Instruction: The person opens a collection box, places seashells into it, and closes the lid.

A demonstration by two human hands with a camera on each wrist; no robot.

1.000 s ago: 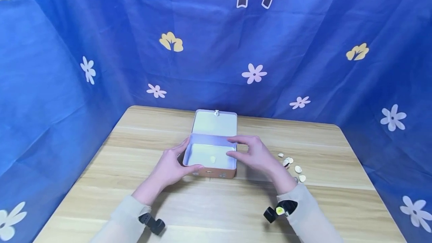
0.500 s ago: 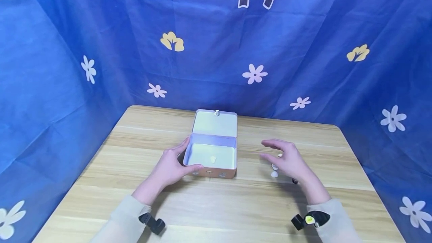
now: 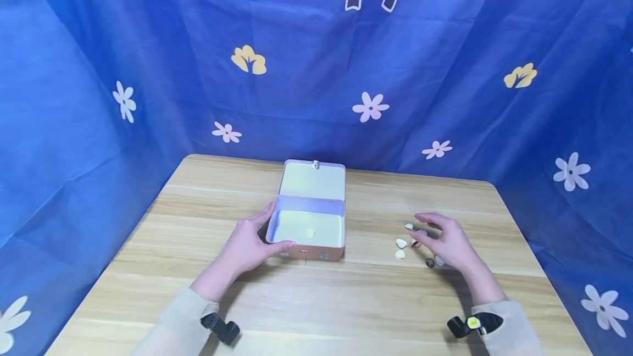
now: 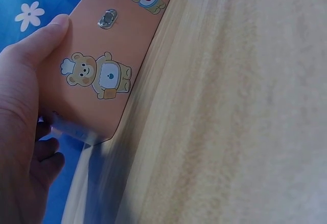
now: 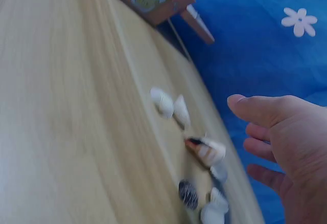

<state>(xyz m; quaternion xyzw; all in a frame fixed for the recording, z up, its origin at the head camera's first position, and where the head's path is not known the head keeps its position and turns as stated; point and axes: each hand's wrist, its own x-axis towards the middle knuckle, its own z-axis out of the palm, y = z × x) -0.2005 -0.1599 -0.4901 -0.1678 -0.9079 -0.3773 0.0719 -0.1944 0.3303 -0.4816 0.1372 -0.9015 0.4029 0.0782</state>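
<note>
A hinged tin box (image 3: 321, 253) stands with its lid (image 3: 312, 180) raised back; a white shell (image 3: 310, 233) lies on its floor. My left hand (image 3: 247, 243) holds the near left corner, thumb along the front wall and fingers at the side. Bear pictures (image 4: 97, 75) and a metal catch (image 4: 108, 18) show on the orange front in the left wrist view. Over the loose seashells (image 3: 401, 243), my right hand (image 3: 452, 243) hovers with thumb and fingers apart, holding nothing. Among the shells are a dark one (image 5: 188, 194) and a brown-and-white one (image 5: 208, 151); the hand partly covers some in the head view.
The wooden table (image 3: 306, 306) carries the box near its middle and the shells to the right. A blue cloth (image 3: 296, 98) with flower prints hangs behind the table and along both sides. A black camera is strapped to each wrist.
My right hand has moved away from the box's right side, rightward to the shells. The left hand still holds the box in the same place, and the white shell stays inside.
</note>
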